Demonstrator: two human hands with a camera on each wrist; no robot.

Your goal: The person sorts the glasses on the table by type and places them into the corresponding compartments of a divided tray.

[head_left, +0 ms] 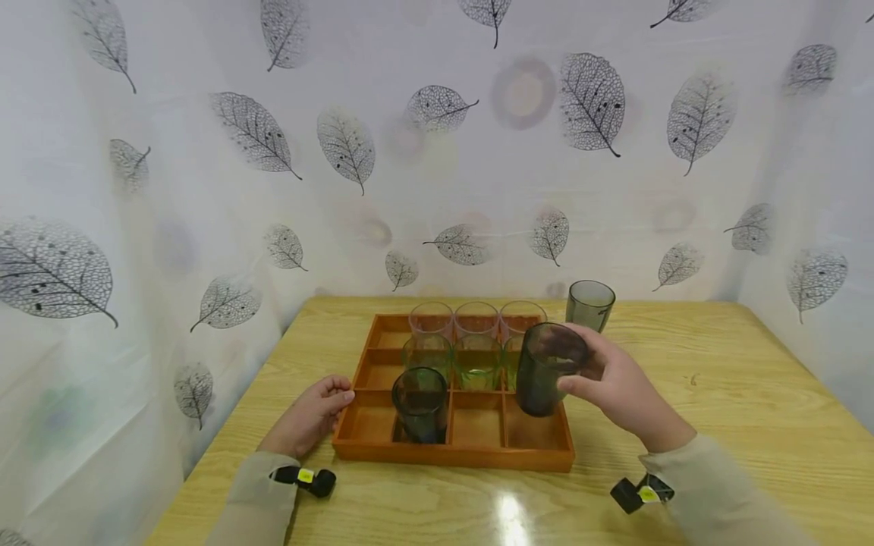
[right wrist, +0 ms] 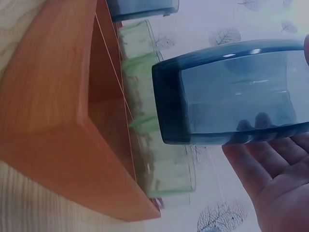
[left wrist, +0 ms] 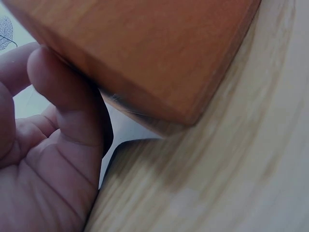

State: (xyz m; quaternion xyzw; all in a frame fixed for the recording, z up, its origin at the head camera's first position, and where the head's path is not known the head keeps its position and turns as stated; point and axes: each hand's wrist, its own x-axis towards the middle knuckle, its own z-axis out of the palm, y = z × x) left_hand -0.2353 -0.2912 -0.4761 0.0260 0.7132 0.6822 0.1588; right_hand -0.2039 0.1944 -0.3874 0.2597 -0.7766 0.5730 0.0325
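My right hand (head_left: 624, 390) grips a dark grey drinking glass (head_left: 536, 383), thumb at the near side and fingers around the far side. The glass hangs tilted over the right front compartment of a divided wooden tray (head_left: 454, 455); in the right wrist view its thick base points towards the tray. My left hand (head_left: 307, 417) holds the tray's left side, thumb at the rim and fingers against the outer wall. Another dark glass (head_left: 418, 409) stands in the front row, left of centre. Green glasses (head_left: 478, 368) fill part of the middle row, with clear glasses (head_left: 476, 318) behind.
One more grey glass (head_left: 586, 299) stands on the wooden table (head_left: 724, 379) beyond the right hand, partly hidden by it. A pale curtain (head_left: 478, 174) with a leaf print hangs behind the table and along its sides.
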